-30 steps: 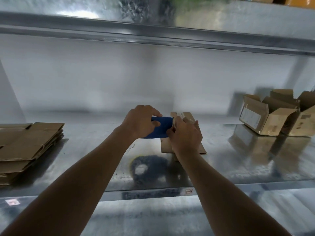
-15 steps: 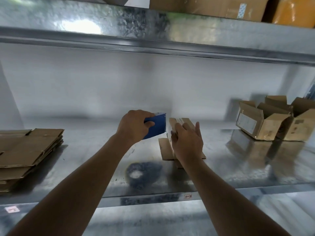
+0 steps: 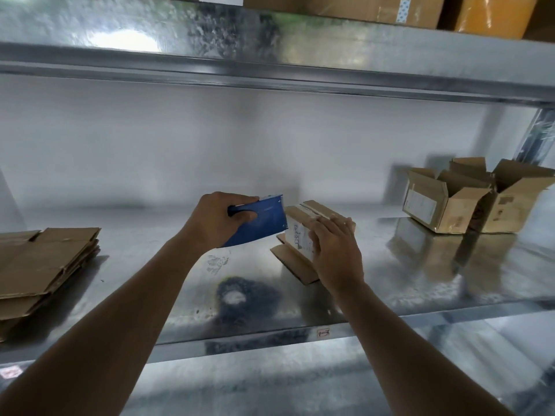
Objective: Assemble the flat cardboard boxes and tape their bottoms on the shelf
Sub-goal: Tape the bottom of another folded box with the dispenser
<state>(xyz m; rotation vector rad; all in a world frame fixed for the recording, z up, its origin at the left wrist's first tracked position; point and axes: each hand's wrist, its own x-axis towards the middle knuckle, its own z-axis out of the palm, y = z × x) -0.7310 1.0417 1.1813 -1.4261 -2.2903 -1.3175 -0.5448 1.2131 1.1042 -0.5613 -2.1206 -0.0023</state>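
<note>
The small cardboard box (image 3: 312,232) stands bottom-up near the middle of the metal shelf (image 3: 420,283), its lower flaps splayed flat on the steel and its closed bottom flaps facing up. The right hand (image 3: 335,253) lies against its near side with fingers mostly straight, pressing and steadying it. The left hand (image 3: 223,222) has its fingers curled round the handle of a blue tape dispenser (image 3: 259,222), whose front edge sits just beside the box's left upper edge. To tape well, I judge the dispenser should start on the side wall, then run straight along the seam between the two flaps and down the far wall, while the right hand keeps those flaps butted together and clear of the dispenser's cutting edge. Whether tape already lies along the seam cannot be told.
</note>
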